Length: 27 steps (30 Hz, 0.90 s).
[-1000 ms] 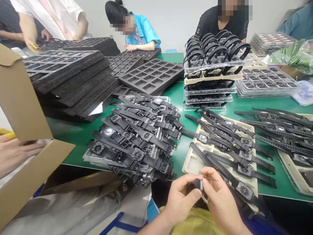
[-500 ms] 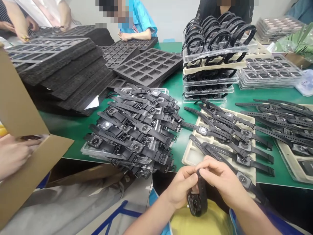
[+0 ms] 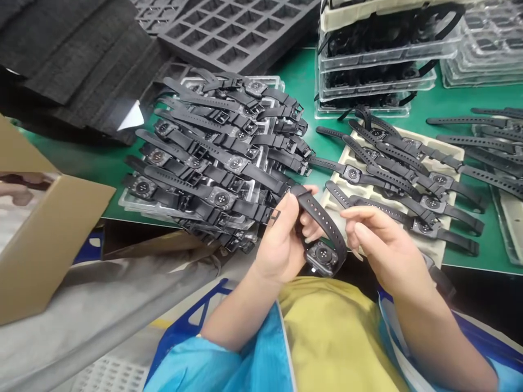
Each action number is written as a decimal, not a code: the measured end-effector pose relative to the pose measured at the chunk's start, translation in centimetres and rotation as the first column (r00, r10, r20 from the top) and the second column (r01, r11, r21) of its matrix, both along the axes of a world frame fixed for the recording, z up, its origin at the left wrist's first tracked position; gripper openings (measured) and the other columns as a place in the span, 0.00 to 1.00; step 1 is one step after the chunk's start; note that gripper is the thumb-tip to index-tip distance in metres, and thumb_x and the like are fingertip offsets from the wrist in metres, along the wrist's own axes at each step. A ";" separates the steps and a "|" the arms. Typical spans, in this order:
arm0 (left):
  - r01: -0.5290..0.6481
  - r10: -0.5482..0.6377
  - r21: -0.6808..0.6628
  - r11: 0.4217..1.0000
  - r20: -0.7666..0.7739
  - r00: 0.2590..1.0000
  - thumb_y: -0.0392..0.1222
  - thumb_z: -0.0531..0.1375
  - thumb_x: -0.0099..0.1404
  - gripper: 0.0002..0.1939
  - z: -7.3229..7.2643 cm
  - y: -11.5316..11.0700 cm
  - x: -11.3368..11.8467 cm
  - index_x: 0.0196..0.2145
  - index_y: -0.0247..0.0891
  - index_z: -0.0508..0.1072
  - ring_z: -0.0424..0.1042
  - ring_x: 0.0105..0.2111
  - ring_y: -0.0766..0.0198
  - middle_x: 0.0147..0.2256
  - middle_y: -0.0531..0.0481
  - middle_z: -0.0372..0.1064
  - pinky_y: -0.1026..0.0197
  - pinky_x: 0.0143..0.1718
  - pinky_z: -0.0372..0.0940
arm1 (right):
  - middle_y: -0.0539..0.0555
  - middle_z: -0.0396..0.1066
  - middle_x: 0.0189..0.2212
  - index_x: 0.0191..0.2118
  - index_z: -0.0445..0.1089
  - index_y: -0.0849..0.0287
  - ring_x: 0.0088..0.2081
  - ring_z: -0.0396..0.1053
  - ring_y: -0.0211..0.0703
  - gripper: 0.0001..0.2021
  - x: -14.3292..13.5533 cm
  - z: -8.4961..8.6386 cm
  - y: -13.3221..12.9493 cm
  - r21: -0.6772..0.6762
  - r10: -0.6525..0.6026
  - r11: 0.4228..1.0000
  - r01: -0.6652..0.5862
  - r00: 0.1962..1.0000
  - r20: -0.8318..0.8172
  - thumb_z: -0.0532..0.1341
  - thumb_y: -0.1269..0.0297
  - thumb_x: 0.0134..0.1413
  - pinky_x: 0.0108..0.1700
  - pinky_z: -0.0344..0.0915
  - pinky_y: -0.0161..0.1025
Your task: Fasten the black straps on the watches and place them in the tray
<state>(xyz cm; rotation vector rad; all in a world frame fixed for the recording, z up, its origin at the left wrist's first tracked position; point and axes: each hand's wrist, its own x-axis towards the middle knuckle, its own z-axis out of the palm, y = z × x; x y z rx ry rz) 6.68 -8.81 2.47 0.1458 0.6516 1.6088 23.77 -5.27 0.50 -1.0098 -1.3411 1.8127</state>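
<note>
Left grip: my left hand [image 3: 281, 247] holds a black smartwatch [image 3: 322, 255] by its perforated rubber strap [image 3: 322, 218].
Watch: below my fingertips, round sensor back showing, strap arched.
Right grip: my right hand [image 3: 388, 253], just beside, loosely open.
Beyond: cream plastic tray [image 3: 439, 247]; farther, dark grey foam tray [image 3: 278, 43].

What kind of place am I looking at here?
Probably a workshop or factory bench where watches are packed or assembled: dozens of similar black watches lie piled on a green table, with stacked clear trays and a dark tray divided into compartments.
</note>
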 end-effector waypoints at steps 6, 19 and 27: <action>-0.002 0.007 -0.080 0.997 0.065 0.998 0.44 0.56 0.80 0.17 0.5 0.7 0.8 0.40 0.33 0.80 0.60 0.20 0.73 0.23 0.58 0.57 0.72 0.23 0.61 | 0.46 0.69 0.32 0.50 0.78 0.45 0.30 0.62 0.36 0.08 0.4 -0.1 -0.1 -0.013 -0.002 1.000 0.001 0.998 -0.058 0.65 0.55 0.71 0.32 0.64 0.31; -0.012 0.094 -0.329 0.944 0.234 0.968 0.43 0.50 0.82 0.22 0.4 2.2 2.9 0.29 0.35 0.68 0.62 0.22 0.71 0.27 0.55 0.59 0.70 0.25 0.64 | 0.46 0.77 0.34 0.51 0.75 0.48 0.27 0.75 0.33 0.18 1.0 -0.5 -0.6 -0.163 -0.160 0.979 0.121 0.954 -0.256 0.76 0.61 0.58 0.27 0.72 0.27; -0.033 0.130 -0.340 0.940 0.264 0.956 0.41 0.48 0.82 0.24 0.4 2.4 3.2 0.28 0.33 0.68 0.63 0.24 0.72 0.28 0.53 0.60 0.70 0.27 0.67 | 0.47 0.77 0.41 0.53 0.74 0.46 0.31 0.74 0.34 0.23 0.6 -0.9 -0.8 -0.033 -0.229 0.973 0.229 0.933 -0.278 0.77 0.68 0.53 0.32 0.75 0.30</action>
